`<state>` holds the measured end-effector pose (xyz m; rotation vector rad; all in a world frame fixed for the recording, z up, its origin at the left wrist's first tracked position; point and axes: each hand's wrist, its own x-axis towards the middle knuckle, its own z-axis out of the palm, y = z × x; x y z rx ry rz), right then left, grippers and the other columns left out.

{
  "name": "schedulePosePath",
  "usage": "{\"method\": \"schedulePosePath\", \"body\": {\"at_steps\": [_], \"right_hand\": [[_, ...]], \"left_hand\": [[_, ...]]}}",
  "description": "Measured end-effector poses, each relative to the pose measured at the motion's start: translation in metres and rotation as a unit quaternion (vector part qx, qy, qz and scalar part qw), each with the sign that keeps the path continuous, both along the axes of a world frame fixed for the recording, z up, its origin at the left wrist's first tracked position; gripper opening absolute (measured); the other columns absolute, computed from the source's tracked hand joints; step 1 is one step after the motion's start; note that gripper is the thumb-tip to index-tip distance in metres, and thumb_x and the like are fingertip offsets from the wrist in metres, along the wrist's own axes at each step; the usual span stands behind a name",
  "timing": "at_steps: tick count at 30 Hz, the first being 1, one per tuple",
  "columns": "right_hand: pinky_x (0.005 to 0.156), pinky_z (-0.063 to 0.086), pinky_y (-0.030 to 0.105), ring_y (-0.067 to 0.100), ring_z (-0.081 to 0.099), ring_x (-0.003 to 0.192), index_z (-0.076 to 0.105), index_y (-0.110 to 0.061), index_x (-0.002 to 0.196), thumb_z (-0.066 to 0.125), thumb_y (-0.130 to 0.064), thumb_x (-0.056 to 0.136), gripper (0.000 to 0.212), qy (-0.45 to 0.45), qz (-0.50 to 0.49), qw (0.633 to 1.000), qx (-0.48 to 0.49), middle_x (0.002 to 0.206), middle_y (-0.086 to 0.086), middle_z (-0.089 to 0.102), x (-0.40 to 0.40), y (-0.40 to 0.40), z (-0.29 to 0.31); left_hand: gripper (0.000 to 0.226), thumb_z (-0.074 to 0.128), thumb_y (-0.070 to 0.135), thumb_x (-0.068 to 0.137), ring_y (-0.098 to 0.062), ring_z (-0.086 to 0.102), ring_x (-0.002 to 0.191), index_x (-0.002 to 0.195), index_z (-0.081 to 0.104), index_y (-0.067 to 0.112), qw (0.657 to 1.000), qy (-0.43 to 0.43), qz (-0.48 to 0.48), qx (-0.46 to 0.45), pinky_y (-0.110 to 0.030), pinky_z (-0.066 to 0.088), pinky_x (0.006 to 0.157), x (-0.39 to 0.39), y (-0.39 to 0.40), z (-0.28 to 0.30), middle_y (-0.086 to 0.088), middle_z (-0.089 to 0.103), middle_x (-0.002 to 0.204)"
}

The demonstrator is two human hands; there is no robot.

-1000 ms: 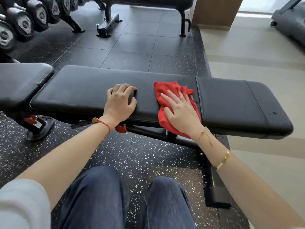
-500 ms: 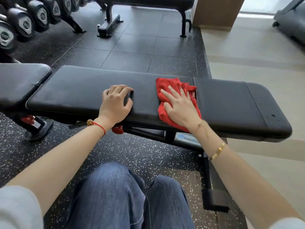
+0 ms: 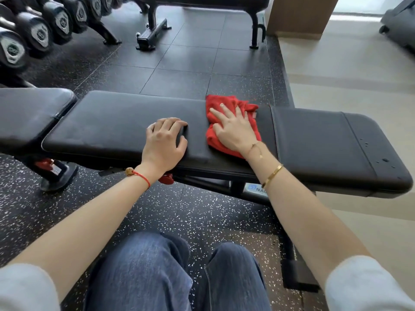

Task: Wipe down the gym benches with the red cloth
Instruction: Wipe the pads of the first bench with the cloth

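A black padded gym bench (image 3: 116,122) runs across the view in front of me. The red cloth (image 3: 215,104) lies crumpled on its long back pad, close to the seam with the seat pad (image 3: 318,140). My right hand (image 3: 235,129) presses flat on the cloth with fingers spread, covering its middle. My left hand (image 3: 165,140) rests on the bare pad just left of the cloth, fingers curled down, holding nothing. Small wet drops sit on the seat pad's right end.
A second black bench pad (image 3: 29,111) adjoins at the left. A dumbbell rack (image 3: 38,30) lines the far left. Another bench (image 3: 202,3) stands behind on the dark tiles. A wooden pillar (image 3: 298,16) and pale floor lie at right. My knees (image 3: 175,274) are below.
My right hand has pushed the red cloth away from me, from the near edge of the pad toward its far edge. My left hand has stayed planted on the pad.
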<state>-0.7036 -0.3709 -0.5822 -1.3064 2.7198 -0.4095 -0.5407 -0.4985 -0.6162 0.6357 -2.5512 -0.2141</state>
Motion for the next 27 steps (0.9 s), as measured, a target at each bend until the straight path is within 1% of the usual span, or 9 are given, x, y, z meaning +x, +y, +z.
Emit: {"method": "schedulePosePath", "body": {"at_steps": [3, 7, 10, 12, 15, 17, 20, 23, 27], "right_hand": [[0.121, 0.005, 0.050, 0.035, 0.011, 0.148, 0.032, -0.038, 0.148, 0.041, -0.037, 0.095, 0.054, 0.023, 0.051, 0.998, -0.032, 0.161, -0.003, 0.020, 0.040, 0.006, -0.009], [0.121, 0.008, 0.047, 0.031, 0.014, 0.148, 0.036, -0.036, 0.147, 0.041, -0.036, 0.095, 0.053, 0.054, 0.050, 0.996, -0.052, 0.160, -0.003, 0.025, 0.054, 0.034, -0.014], [0.121, 0.005, 0.046, 0.029, 0.016, 0.148, 0.039, -0.037, 0.145, 0.044, -0.035, 0.095, 0.051, 0.059, 0.019, 0.996, -0.063, 0.159, -0.006, 0.027, 0.036, 0.057, -0.013], [0.122, 0.002, 0.045, 0.028, 0.013, 0.149, 0.037, -0.039, 0.145, 0.043, -0.036, 0.095, 0.051, 0.043, -0.013, 0.998, -0.048, 0.160, -0.007, 0.023, 0.015, 0.063, -0.011], [0.121, 0.001, 0.049, 0.031, 0.007, 0.150, 0.031, -0.039, 0.148, 0.038, -0.038, 0.097, 0.052, 0.010, -0.057, 0.998, -0.014, 0.162, -0.006, 0.015, -0.009, 0.048, -0.005], [0.121, 0.000, 0.051, 0.035, 0.004, 0.149, 0.028, -0.038, 0.149, 0.037, -0.038, 0.097, 0.053, 0.002, -0.062, 0.998, 0.003, 0.163, -0.004, 0.012, -0.008, 0.028, -0.001], [0.121, 0.000, 0.051, 0.035, 0.005, 0.149, 0.028, -0.037, 0.149, 0.038, -0.037, 0.096, 0.054, 0.009, -0.004, 1.000, -0.005, 0.163, -0.003, 0.014, 0.019, 0.004, -0.001], [0.121, 0.002, 0.048, 0.031, 0.007, 0.150, 0.032, -0.037, 0.148, 0.042, -0.034, 0.095, 0.054, 0.022, 0.063, 0.997, -0.034, 0.161, -0.004, 0.019, 0.047, 0.011, -0.005], [0.122, 0.004, 0.043, 0.027, 0.013, 0.149, 0.037, -0.036, 0.146, 0.044, -0.032, 0.095, 0.052, 0.033, 0.069, 0.996, -0.055, 0.159, -0.006, 0.025, 0.039, 0.052, -0.010]], "left_hand": [[0.037, 0.048, 0.028, 0.088, -0.021, 0.049, 0.125, 0.123, 0.059, 0.022, 1.000, -0.008, 0.002, 0.001, -0.044, 0.033, 0.109, 0.000, 0.001, 0.001, 0.004, 0.058, 0.129], [0.037, 0.049, 0.027, 0.089, -0.022, 0.048, 0.127, 0.125, 0.058, 0.021, 1.000, -0.010, -0.002, 0.006, -0.044, 0.032, 0.110, 0.002, 0.001, 0.002, 0.003, 0.057, 0.131], [0.038, 0.047, 0.028, 0.090, -0.022, 0.048, 0.127, 0.126, 0.058, 0.021, 1.000, -0.009, -0.008, 0.009, -0.044, 0.030, 0.111, 0.004, 0.001, 0.003, 0.002, 0.057, 0.132], [0.038, 0.047, 0.027, 0.091, -0.022, 0.047, 0.128, 0.127, 0.057, 0.021, 1.000, -0.012, -0.008, 0.009, -0.044, 0.030, 0.111, 0.004, 0.002, 0.003, 0.001, 0.057, 0.133], [0.037, 0.049, 0.025, 0.091, -0.024, 0.047, 0.127, 0.126, 0.057, 0.020, 1.000, -0.012, 0.000, 0.011, -0.044, 0.029, 0.112, 0.002, 0.004, 0.004, 0.000, 0.056, 0.133], [0.037, 0.050, 0.025, 0.090, -0.024, 0.047, 0.127, 0.125, 0.058, 0.020, 1.000, -0.011, 0.005, 0.011, -0.044, 0.030, 0.112, 0.002, 0.005, 0.004, 0.000, 0.057, 0.132], [0.037, 0.049, 0.026, 0.089, -0.024, 0.048, 0.126, 0.124, 0.059, 0.021, 1.000, -0.007, 0.008, 0.010, -0.044, 0.031, 0.111, 0.002, 0.006, 0.004, 0.001, 0.058, 0.131], [0.037, 0.050, 0.026, 0.088, -0.023, 0.049, 0.126, 0.124, 0.059, 0.020, 1.000, -0.010, 0.004, 0.011, -0.044, 0.032, 0.110, 0.002, 0.005, 0.005, 0.001, 0.058, 0.131], [0.038, 0.048, 0.028, 0.090, -0.022, 0.048, 0.127, 0.126, 0.058, 0.021, 1.000, -0.014, -0.004, 0.010, -0.044, 0.031, 0.111, 0.005, 0.001, 0.004, 0.002, 0.057, 0.132]]}}
